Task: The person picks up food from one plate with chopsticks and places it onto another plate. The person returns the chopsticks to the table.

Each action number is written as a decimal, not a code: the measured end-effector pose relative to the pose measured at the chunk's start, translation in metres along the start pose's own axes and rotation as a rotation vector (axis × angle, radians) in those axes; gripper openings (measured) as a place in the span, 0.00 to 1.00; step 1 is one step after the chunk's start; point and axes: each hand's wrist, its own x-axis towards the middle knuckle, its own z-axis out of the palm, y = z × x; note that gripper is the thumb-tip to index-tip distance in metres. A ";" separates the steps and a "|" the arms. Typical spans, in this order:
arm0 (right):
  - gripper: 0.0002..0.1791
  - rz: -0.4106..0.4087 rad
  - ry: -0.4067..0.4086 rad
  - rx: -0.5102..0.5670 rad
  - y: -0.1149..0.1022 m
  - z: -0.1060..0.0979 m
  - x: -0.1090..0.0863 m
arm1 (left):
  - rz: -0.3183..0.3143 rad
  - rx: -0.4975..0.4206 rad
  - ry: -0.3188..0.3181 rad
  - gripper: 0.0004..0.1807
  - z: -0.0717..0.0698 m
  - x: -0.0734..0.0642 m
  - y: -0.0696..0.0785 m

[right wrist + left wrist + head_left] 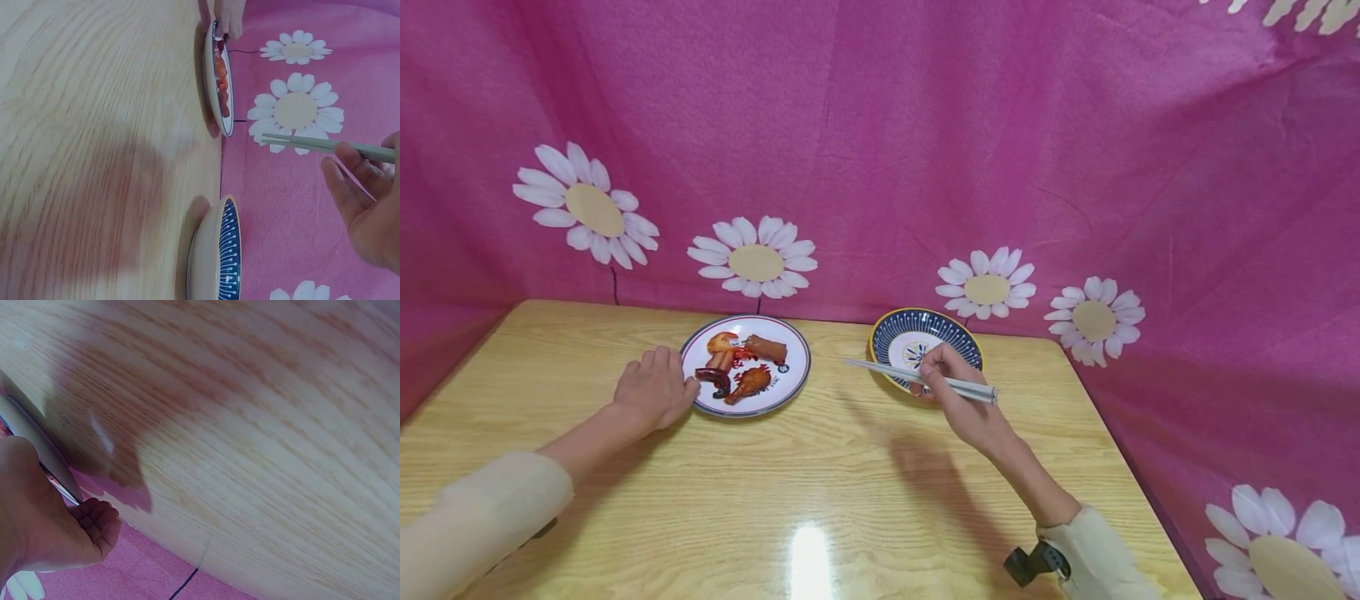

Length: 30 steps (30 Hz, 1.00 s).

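At the left rim of a white plate (pixel 790 379), my left hand (pixel 657 387) holds on, thumb at the near side of the edge and fingers curled in the left wrist view. On the plate lie a fried drumstick (pixel 750 385), a dark red curved piece (pixel 715 381), a brown roll-shaped piece (pixel 767 348) and an orange piece (pixel 721 342). My right hand (pixel 958 400) grips a pair of pale chopsticks (pixel 883 367), their tips close together and pointing left. The chopsticks hang above the table, over the near rim of a blue-patterned bowl (pixel 958 329).
The wood-grain table (pixel 737 500) ends at the back against a pink curtain (pixel 880 167) printed with white daisies. Plate and bowl both stand near that back edge, with a gap between them. A dark strap device (pixel 1037 562) sits at my right sleeve.
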 end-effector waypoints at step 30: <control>0.07 -0.053 0.140 0.036 0.001 0.029 0.027 | 0.002 0.014 0.005 0.26 0.002 -0.001 0.000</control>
